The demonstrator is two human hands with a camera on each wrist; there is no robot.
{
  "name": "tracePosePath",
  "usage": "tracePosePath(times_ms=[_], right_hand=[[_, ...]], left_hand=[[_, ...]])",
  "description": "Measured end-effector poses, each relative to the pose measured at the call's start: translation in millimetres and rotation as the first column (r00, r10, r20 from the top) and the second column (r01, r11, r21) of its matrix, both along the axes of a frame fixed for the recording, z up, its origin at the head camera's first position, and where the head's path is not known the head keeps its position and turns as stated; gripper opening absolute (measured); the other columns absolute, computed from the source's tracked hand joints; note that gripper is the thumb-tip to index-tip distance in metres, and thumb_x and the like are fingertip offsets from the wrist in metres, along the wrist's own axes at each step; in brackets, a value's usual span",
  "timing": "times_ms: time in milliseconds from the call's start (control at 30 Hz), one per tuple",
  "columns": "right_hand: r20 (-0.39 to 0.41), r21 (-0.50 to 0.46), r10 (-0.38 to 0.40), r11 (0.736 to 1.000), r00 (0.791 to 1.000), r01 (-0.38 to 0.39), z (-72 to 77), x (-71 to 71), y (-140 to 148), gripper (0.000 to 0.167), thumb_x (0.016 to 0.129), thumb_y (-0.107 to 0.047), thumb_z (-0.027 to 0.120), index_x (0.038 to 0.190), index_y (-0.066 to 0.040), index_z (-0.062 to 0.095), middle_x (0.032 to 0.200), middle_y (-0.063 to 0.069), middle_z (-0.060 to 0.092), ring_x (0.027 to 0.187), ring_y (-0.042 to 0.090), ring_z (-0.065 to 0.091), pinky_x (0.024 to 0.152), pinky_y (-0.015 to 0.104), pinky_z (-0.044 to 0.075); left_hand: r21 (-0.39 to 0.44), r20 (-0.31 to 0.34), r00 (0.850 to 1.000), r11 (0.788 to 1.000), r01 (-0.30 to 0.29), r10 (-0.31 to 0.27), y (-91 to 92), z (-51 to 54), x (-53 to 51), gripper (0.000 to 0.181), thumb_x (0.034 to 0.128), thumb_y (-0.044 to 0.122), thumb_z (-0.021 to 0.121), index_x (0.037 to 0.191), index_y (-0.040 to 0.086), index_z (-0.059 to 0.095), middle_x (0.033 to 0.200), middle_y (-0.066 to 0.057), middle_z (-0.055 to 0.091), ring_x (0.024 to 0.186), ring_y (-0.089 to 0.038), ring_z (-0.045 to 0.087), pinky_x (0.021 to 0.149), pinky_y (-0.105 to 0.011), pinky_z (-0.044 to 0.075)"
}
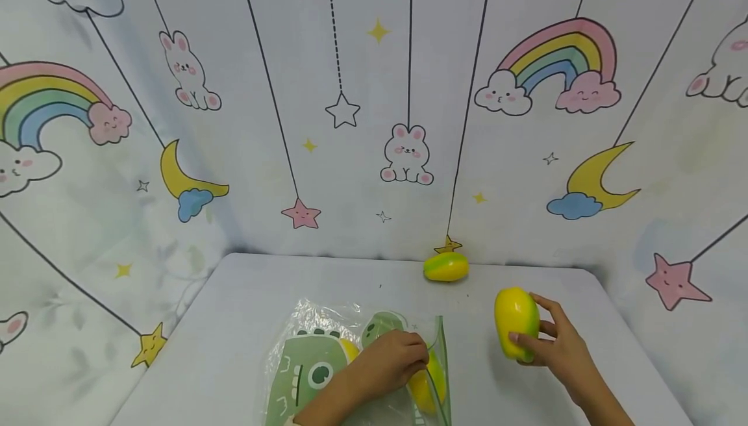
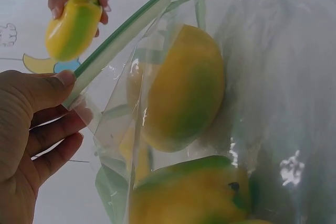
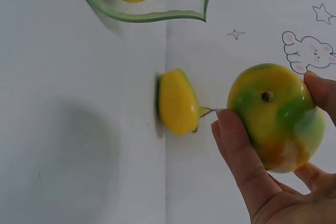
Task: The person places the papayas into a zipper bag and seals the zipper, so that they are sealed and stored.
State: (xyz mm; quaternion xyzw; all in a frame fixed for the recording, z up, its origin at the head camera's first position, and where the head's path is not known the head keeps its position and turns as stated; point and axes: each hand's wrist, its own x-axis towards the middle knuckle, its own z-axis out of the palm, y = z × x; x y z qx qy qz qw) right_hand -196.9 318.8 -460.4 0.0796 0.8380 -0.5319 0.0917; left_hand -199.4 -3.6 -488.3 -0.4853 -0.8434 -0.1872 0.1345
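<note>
My right hand [image 1: 561, 348] grips a yellow-green papaya [image 1: 517, 322], glossy like a model fruit, raised above the right side of the table. Its dark stem spot faces the right wrist camera, and my fingers and thumb reach around its sides. With thumb and fingers, my left hand [image 2: 31, 124] pinches the green zip edge of a clear zip bag [image 2: 126, 31] near one corner. The bag's mouth stands apart, facing right in the head view. Several more papayas [image 2: 189, 93] are inside, partly hidden by the green dinosaur print [image 1: 292, 361] and my left hand.
Another papaya [image 1: 447, 267] lies at the table's back edge, against the patterned backdrop [image 1: 362, 173]. The white table [image 1: 234, 322] has side walls of the same cloth, printed with rainbows, rabbits and stars.
</note>
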Motion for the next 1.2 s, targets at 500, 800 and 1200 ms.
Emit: tracePosePath(times_ms=[500, 800, 1200], right_hand=[[0.038, -0.153, -0.016, 0.988, 0.999, 0.022, -20.7, 15.5, -11, 0.097, 0.083, -0.026, 0.078, 0.155, -0.019, 0.013, 0.141, 0.036, 0.041, 0.093, 0.028, 0.068, 0.074, 0.041, 0.060], [0.073, -0.155, -0.027, 0.987, 0.997, 0.038, -33.3, 22.3, -28, 0.094, 0.080, -0.025, 0.080, 0.152, -0.022, 0.020, 0.134, 0.033, 0.049, 0.084, 0.027, 0.068, 0.071, 0.043, 0.060], [0.131, -0.188, 0.084, 0.981, 0.988, -0.058, -63.0, 31.7, -60, 0.096, 0.078, -0.028, 0.082, 0.151, -0.018, 0.021, 0.122, 0.030, 0.058, 0.089, 0.027, 0.068, 0.067, 0.045, 0.060]], left_hand=[[-0.033, 0.042, 0.999, 0.999, -0.005, 0.006, 1.8, 3.3, 2.8, 0.004, 0.0905, 0.016, 0.070, 0.094, 0.017, 0.071, 0.097, 0.010, 0.069, 0.090, 0.002, 0.063, 0.083, -0.009, 0.047], [-0.034, 0.059, 0.998, 0.999, -0.016, 0.018, 1.3, 4.5, 3.8, 0.004, 0.0917, 0.017, 0.069, 0.095, 0.018, 0.071, 0.097, 0.011, 0.069, 0.090, 0.002, 0.062, 0.084, -0.009, 0.047], [-0.026, 0.033, 0.999, 0.999, -0.019, 0.019, 3.7, 7.7, 5.9, 0.005, 0.0902, 0.017, 0.070, 0.096, 0.018, 0.071, 0.098, 0.011, 0.068, 0.092, 0.000, 0.063, 0.087, -0.009, 0.046]])
